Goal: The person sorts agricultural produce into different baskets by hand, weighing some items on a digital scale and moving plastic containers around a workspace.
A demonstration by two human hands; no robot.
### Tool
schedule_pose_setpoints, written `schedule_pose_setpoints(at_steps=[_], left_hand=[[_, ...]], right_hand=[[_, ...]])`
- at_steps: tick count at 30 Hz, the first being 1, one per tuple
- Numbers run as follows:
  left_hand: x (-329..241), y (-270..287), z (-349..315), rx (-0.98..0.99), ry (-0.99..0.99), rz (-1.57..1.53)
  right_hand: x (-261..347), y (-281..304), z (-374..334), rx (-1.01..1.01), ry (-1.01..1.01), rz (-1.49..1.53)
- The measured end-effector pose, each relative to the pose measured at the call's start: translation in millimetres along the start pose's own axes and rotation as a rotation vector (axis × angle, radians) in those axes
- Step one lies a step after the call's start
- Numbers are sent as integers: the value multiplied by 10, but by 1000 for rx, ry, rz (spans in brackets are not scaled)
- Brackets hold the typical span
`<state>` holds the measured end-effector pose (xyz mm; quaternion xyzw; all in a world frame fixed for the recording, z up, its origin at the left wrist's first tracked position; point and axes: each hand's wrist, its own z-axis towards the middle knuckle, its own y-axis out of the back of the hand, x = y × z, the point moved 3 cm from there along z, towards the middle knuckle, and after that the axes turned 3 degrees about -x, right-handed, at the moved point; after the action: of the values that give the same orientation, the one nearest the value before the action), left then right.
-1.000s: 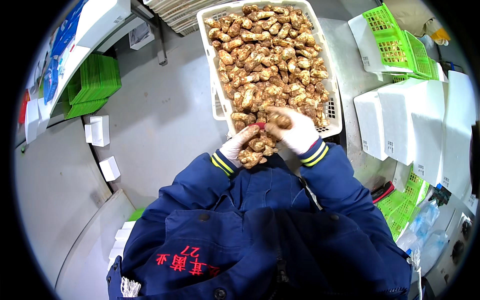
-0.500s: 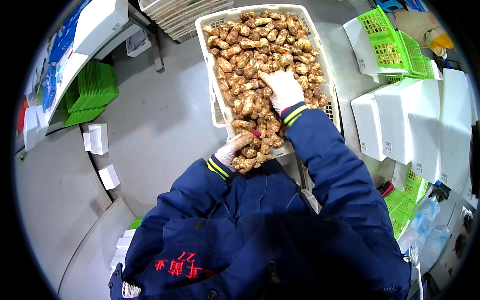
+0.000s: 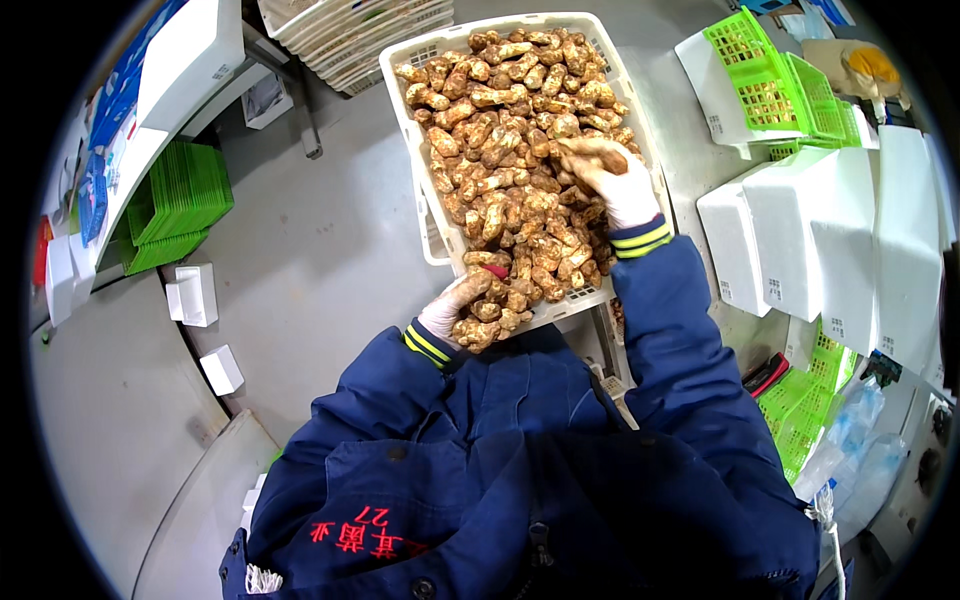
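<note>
A white plastic crate (image 3: 400,95) in front of me is heaped with brown and cream mushrooms (image 3: 500,130). At its near left corner, my left hand (image 3: 452,308), in a soiled white glove, is closed around a clump of mushrooms (image 3: 485,328) that overhangs the rim. A small red piece (image 3: 496,271) shows by its fingertips; its kind is hidden. Above the right side of the heap is my right hand (image 3: 618,185), gloved, brown-stained at the fingers. Thumb and fingers are apart, with nothing visible between them.
Stacked white crates (image 3: 350,40) stand beyond on the floor. Green baskets (image 3: 175,190) are piled under the left table. White foam boxes (image 3: 780,240) and green baskets (image 3: 765,85) line the right. Small white boxes (image 3: 195,295) lie at left.
My right hand has moved right and lifted from the middle of the heap, its fingers now spread. More mushrooms show near the crate's front. My left hand keeps its clump.
</note>
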<state>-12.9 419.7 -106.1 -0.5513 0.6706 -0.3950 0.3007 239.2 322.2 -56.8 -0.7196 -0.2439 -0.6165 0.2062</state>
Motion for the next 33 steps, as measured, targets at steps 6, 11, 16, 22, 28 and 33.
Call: schedule_pose_setpoints(at_steps=[6, 11, 16, 22, 28, 33], left_hand=[[14, 86, 8, 27, 48, 3], [-50, -26, -51, 31, 45, 1], [-86, -47, -95, -17, 44, -44], [-31, 77, 19, 22, 86, 69], [-202, -168, 56, 106, 23, 198], [-218, -663, 378, 109, 17, 161]], right_hand=[[108, -324, 222, -67, 345, -1260], [126, -541, -359, 183, 157, -1366], [310, -224, 42, -110, 11, -1054], [-30, -108, 848, -227, -283, -1316], [48, 182, 232, 86, 28, 143], [269, 140, -720, 125, -119, 460]])
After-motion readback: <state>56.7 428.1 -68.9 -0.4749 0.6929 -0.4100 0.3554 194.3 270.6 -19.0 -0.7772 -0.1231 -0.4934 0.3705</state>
